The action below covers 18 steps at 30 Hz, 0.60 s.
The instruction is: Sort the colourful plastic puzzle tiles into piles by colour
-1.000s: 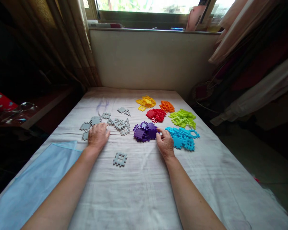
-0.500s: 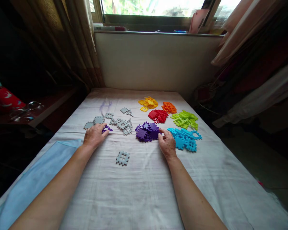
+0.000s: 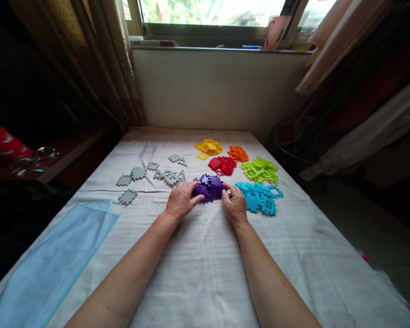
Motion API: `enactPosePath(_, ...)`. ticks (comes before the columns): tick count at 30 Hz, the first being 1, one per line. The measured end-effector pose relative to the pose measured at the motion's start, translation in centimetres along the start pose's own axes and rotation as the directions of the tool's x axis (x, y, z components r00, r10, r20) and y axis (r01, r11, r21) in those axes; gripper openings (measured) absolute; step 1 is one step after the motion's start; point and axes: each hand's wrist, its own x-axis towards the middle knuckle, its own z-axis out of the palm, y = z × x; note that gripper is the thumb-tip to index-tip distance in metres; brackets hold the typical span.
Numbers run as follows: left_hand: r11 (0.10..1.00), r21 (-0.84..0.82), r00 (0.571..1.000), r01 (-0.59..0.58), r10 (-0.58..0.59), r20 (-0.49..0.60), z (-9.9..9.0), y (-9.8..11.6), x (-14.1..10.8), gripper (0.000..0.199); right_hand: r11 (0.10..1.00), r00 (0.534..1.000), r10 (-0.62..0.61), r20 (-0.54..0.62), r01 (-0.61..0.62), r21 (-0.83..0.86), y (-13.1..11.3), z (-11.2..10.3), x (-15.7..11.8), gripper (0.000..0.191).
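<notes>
A heap of purple interlocking plastic tiles lies mid-bed between my two hands. My left hand is at its left edge, with purple tiles between the thumb and fingers. At the right edge, my right hand has its thumb and bent fingers closed on the border of the heap; the exact tile is partly hidden. Grey tiles are loosely scattered beyond my left hand. One grey square tile lies apart on the left. Blue tiles are piled just right of my right hand.
Farther back sit piles of red tiles, yellow tiles, orange tiles and lime green tiles. A light blue cloth covers the left side of the white sheet. Eyeglasses rest on a side table.
My left hand has moved right from the grey tiles to the purple heap, uncovering a grey square tile. The nearer grey window tile is out of sight. My right hand stays at the heap.
</notes>
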Motion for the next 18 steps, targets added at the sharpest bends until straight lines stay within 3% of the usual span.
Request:
enactPosePath(3,0.998,0.008,0.998,-0.068,0.068,0.002,-0.1,-0.8,-1.8,0.049,1.000,1.000,-0.003,-0.004,0.003,0.000,-0.1,0.0,0.0,0.036)
enactPosePath(7,0.983,0.107,0.988,-0.148,0.141,0.067,-0.6,-2.9,-6.5,0.061,1.000,1.000,-0.004,-0.001,0.004,-0.015,0.0,0.0,0.0,0.035)
enactPosePath(10,0.965,0.213,0.983,-0.150,0.124,0.132,-1.0,-4.9,-9.0,0.054,1.000,1.000,-0.007,0.008,0.007,-0.025,0.1,-0.1,-0.1,0.035)
enactPosePath(13,0.946,0.311,0.995,-0.089,0.069,0.075,-1.9,-7.3,-8.6,0.044,0.999,1.000,-0.016,0.001,0.016,-0.027,0.1,-0.1,-0.2,0.034)
enactPosePath(18,0.901,0.415,0.990,0.124,-0.081,-0.118,-3.6,-10.2,-3.8,0.042,0.999,1.000,-0.023,-0.003,0.023,-0.029,0.1,0.0,-0.2,0.034)
